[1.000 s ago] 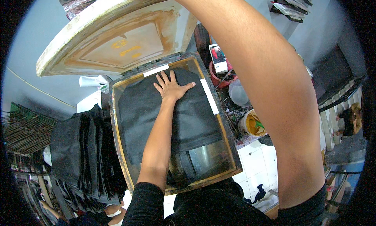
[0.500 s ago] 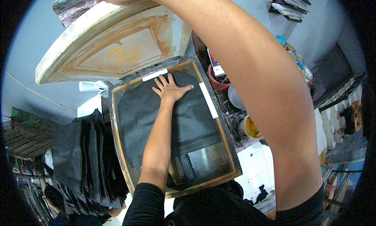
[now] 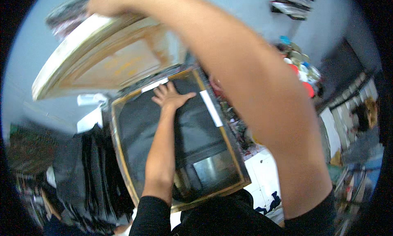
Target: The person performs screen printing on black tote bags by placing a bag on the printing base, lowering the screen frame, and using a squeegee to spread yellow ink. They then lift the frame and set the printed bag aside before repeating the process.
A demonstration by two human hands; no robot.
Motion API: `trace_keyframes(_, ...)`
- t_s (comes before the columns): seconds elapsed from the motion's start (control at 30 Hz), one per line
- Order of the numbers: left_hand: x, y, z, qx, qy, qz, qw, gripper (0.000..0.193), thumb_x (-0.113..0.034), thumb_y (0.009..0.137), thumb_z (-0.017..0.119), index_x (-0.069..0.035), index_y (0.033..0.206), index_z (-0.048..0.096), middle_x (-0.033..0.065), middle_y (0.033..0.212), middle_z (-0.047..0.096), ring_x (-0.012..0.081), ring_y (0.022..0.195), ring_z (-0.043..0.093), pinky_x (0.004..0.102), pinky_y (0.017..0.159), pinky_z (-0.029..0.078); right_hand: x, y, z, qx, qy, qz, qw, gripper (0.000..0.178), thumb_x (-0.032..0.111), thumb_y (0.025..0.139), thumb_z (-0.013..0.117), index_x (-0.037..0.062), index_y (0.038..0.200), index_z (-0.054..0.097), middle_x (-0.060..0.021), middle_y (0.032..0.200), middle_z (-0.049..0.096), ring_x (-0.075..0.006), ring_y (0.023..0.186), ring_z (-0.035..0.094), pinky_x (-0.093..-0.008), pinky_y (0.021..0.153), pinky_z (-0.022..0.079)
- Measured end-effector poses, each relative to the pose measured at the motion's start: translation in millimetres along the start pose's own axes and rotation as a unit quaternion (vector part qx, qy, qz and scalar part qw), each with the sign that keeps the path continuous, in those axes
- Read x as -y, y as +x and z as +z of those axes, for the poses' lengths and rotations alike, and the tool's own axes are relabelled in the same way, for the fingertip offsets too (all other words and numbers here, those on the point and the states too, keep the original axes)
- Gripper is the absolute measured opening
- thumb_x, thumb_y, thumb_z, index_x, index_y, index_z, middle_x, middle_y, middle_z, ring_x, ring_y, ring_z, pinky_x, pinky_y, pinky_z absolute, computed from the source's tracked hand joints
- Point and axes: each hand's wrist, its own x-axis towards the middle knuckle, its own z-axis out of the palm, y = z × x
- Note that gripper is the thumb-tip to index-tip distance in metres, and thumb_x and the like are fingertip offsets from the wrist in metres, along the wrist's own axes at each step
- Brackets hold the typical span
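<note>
My left hand [image 3: 170, 97] lies flat with spread fingers on a black fabric piece [image 3: 143, 121]. That fabric covers most of a glossy dark board with a wooden rim [image 3: 233, 152]. White strips [image 3: 211, 108] are stuck along the board's far and right edges. Stretching across the view to the upper left, my right arm ends in my right hand [image 3: 108, 2], blurred, gripping the top edge of a screen-printing frame [image 3: 61, 58]. The frame stands tilted up behind the board, its mesh stained brown with yellow marks. Some of that hand's fingers are hidden.
A thick stack of black fabric pieces [image 3: 82, 166] hangs at the left, with part of another person below it. Cans and jars [image 3: 303, 64] stand at the right behind my forearm. A wall rack [image 3: 290, 6] is at the upper right.
The whole view has shifted slightly and blurred. My left hand stays flat on the black fabric, and my right hand stays on the raised frame. Red items now show beside the cans.
</note>
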Motion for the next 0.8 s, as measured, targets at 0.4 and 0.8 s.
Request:
trace_keyframes(0.4,106,-187,-101,-0.161,-0.604,0.244,0.742,0.043,-0.030,0.106,0.051,0.000,0.135,0.057,0.0218,0.128,0.065,0.0291,0.111,0.067,0.0376,0.097,0.055,40,-114,8,-0.018,0.089,0.000,0.996,0.022,0.017,0.077,0.075,-0.0030,0.087,0.074,-0.0220,0.082,0.073,-0.0369,0.069,0.073,-0.0452,0.068,0.059)
trace_keyframes(0.8,220,-365,28,-0.046,-0.592,-0.073,0.801,0.021,-0.019,0.099,0.066,0.001,0.093,0.068,0.0108,0.068,0.068,0.0157,0.057,0.063,0.0290,0.055,0.052,93,-349,115,0.114,0.046,-0.069,0.990,0.020,0.017,0.085,0.060,0.0098,0.104,0.063,-0.0067,0.097,0.064,-0.0243,0.097,0.064,-0.0387,0.085,0.051)
